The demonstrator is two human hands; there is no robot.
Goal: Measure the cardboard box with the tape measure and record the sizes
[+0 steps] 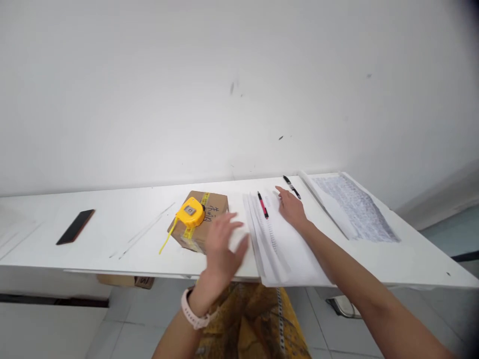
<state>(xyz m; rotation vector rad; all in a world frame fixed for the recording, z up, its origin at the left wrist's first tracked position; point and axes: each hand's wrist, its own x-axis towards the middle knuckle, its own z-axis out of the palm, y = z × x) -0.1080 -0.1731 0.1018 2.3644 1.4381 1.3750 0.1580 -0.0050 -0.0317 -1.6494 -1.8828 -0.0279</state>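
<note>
My left hand (221, 249) hovers open with fingers spread, a little blurred, just right of a small cardboard box (202, 221). A yellow tape measure (190, 215) sits on top of the box, its tape hanging off to the left. My right hand (291, 207) lies flat and open on a stack of printed sheets (280, 239), fingers pointing toward a black pen (292, 187). A red and black pen (262, 205) rests on the sheets just left of that hand. A pale pink watch is on my left wrist.
The long white table (123, 219) stands against a white wall. A dark phone (76, 227) lies at the left. More printed sheets (352, 207) lie at the right end. A cardboard box (125, 280) sits on the floor under the table.
</note>
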